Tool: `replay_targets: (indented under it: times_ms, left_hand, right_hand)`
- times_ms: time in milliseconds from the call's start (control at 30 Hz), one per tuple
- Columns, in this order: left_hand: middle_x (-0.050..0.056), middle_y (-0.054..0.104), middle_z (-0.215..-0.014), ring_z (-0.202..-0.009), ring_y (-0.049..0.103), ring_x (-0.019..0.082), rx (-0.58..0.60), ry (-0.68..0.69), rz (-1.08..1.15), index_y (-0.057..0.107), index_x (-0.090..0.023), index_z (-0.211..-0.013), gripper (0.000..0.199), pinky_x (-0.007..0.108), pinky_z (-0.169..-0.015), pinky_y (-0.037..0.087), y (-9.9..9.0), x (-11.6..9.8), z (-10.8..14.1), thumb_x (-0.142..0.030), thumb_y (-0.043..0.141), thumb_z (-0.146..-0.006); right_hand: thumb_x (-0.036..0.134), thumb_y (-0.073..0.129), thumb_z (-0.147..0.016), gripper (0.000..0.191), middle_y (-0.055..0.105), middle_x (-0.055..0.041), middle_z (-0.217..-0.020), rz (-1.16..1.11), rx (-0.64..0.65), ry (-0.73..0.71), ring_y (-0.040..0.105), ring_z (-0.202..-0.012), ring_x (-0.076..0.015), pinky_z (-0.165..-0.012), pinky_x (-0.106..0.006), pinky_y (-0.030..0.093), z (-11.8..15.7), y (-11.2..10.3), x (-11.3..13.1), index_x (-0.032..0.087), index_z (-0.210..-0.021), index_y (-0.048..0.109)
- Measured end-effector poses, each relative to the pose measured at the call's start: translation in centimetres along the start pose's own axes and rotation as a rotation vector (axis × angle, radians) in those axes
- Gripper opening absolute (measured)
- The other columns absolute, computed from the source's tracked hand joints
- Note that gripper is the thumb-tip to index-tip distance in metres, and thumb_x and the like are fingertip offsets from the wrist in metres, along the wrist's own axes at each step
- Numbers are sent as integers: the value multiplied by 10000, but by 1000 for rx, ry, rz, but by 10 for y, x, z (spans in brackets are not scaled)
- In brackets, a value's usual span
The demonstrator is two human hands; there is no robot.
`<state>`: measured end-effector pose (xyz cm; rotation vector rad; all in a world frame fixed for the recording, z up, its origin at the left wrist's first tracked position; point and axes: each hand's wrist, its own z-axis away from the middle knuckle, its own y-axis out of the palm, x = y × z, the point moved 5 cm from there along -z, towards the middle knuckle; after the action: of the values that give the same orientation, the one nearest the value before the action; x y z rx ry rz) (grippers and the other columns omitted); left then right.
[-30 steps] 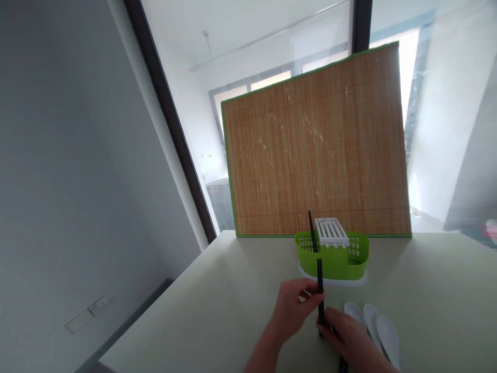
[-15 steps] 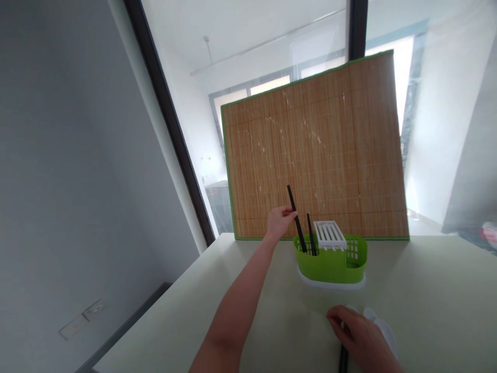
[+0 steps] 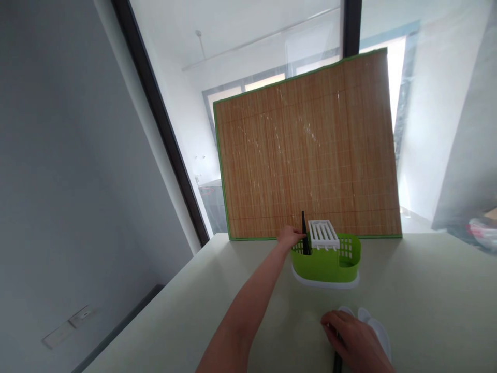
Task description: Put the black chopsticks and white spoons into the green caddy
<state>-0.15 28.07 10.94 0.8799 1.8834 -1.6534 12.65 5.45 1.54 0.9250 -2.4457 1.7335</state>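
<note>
A green cutlery holder (image 3: 324,268) with a white base and a slotted white rack (image 3: 323,234) on top stands near the back of the table. Black chopsticks (image 3: 305,223) stand upright in its left compartment. My left hand (image 3: 289,237) reaches over the holder's left rim, its fingers closed on the chopsticks. At the front, my right hand (image 3: 355,334) is closed around more black chopsticks (image 3: 337,361), low over the table. White spoons (image 3: 379,331) lie beside and partly under that hand, so how many there are is hidden.
A bamboo mat (image 3: 306,155) with green edging leans upright against the glass behind the holder. The pale table (image 3: 423,300) spreads to both sides. A grey wall (image 3: 77,181) rises on the left beyond the table edge.
My left hand has moved down and slightly right, lowering the chopsticks it holds into the holder beside the others. My right hand keeps its grip. The view has shifted slightly.
</note>
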Motion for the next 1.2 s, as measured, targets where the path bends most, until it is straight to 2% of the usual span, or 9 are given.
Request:
replay_targets:
  times_ms: [300,500,633,700,767,867,1000,1067,1200]
  left_hand:
    - [124,688,-904,-1066,544,330,-27,-5,-283,714,-189,-717,316,490,-921,365,-1,-1,9,-503,691,-683]
    - [98,657,-1001,-1080,516,285,-106,97,-328,709,-195,-758,354,445,-933,340,-15,-14,27,-517,566,-793]
    - [84,632,-1048,-1058,517,228,-368,243,-199,682,-207,-918,313,384,-918,341,-35,-19,68,-420,455,-887]
    - [68,642,-991,-976,547,192,-394,299,-121,659,-193,-901,282,334,-872,365,-32,-12,102,-361,432,-901]
    - [39,656,-892,-836,574,158,-258,324,-76,640,-193,-878,251,279,-775,396,-16,0,138,-351,446,-889]
    - [-4,655,-711,-637,577,139,94,274,-126,645,-220,-855,312,247,-631,403,21,20,193,-478,469,-851]
    - [55,676,-706,-664,623,244,427,200,-408,670,-210,-855,588,334,-647,454,60,33,243,-729,593,-590]
    - [103,687,-761,-699,635,299,511,185,-526,672,-182,-890,659,385,-662,472,69,31,252,-723,644,-516]
    - [129,696,-818,-782,649,308,504,201,-589,691,-169,-873,343,398,-712,489,64,24,253,-452,595,-706]
  right_hand:
    - [245,395,-891,196,648,12,-794,39,49,-4,629,-736,-164,-603,-264,399,1,3,-1,275,-856,585]
    - [285,365,-904,221,658,11,-811,77,58,40,640,-748,-182,-605,-284,412,1,4,-7,292,-870,583]
    - [317,364,-901,224,690,12,-869,76,21,147,660,-759,-192,-609,-290,430,2,0,-18,310,-952,581]
    - [341,365,-899,229,698,19,-858,49,-11,220,664,-762,-195,-611,-291,435,3,-5,-25,315,-997,571]
    - [371,360,-899,243,693,29,-797,8,-37,282,664,-729,-191,-592,-287,430,4,-9,-31,316,-1020,563]
    - [401,355,-894,257,676,40,-719,-57,-59,340,659,-669,-181,-560,-277,410,4,-15,-37,312,-1024,557]
    - [415,358,-885,256,662,47,-694,-94,-38,374,653,-670,-182,-564,-277,394,4,-16,-43,314,-1021,550]
    - [420,356,-885,259,660,46,-696,-92,-20,372,648,-678,-185,-569,-279,388,4,-15,-44,318,-1017,553]
    - [419,353,-887,262,659,36,-709,-87,-13,345,638,-686,-188,-583,-284,385,6,-16,-40,308,-987,568]
